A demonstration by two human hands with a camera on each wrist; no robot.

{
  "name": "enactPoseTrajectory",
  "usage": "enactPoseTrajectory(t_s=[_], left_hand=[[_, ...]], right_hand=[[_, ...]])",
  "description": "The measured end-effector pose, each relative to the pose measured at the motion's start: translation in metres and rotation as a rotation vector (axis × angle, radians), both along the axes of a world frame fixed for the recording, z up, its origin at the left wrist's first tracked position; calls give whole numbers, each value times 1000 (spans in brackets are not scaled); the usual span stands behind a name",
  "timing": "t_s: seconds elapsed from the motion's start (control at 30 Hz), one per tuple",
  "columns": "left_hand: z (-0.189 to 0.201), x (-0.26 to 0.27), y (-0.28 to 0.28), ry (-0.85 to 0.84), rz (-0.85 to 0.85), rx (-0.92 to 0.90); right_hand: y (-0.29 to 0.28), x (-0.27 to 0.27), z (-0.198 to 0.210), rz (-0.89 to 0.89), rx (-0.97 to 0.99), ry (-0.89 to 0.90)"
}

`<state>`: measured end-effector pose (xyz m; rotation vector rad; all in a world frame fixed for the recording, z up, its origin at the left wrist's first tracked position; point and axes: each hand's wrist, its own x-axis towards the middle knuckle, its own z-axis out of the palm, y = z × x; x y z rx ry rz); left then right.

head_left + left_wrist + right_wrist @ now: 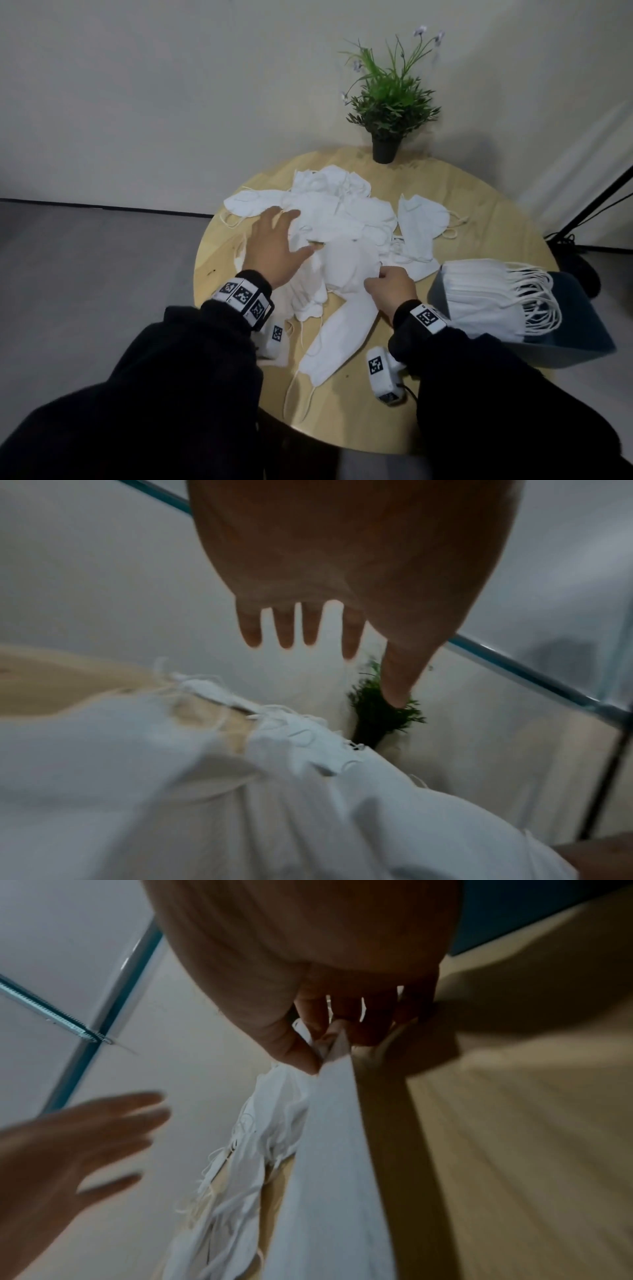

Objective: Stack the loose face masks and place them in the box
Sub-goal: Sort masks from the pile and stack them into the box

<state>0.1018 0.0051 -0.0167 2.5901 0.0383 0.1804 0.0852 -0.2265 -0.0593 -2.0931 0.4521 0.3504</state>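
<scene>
Head view first: the left hand (274,245) is spread flat, fingers apart, over a messy pile of loose white fabric face masks (337,212) on the round pale wooden table (479,212). Can't really count the pile, the masks overlap too much and the hand covers some. One separate white mask (419,222) lies just past the right hand's fingers, clear of the heap. The right hand (390,284) has its fingers curled, pinching the top edge of a long folded white mask (339,335) that runs back toward the wrist. Right of that hand is the one dark blue-grey box (582,329), already holding a neat stack of white masks (486,301) with ear loops hanging over; its near edge is hidden by the sleeve. One green potted plant (387,102) stands well beyond the fingertips.

Left wrist view: pretty blurry. Four fingers (284,626) and thumb straight and apart, hovering above white masks; whether they touch is hard to tell. The plant is half hidden behind the thumb.

Right wrist view: thumb and fingers (298,1053) clamped on the mask's edge, and the box is only a blue sliver at the top corner.
</scene>
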Motion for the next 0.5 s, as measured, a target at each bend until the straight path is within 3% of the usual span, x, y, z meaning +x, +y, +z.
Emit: enactPoseTrajectory(t_s=[0.13, 0.23, 0.4, 0.5], left_hand=[[19, 52, -56, 110, -394, 154], [15, 83, -98, 218, -529, 305], [-18, 99, -139, 367, -379, 434], [-30, 100, -153, 489, -371, 496]], right_hand=[[-4, -13, 8, -48, 12, -17], [-9, -17, 9, -72, 7, -51], [-19, -18, 5, -119, 18, -79], [-19, -21, 3, -134, 49, -89]])
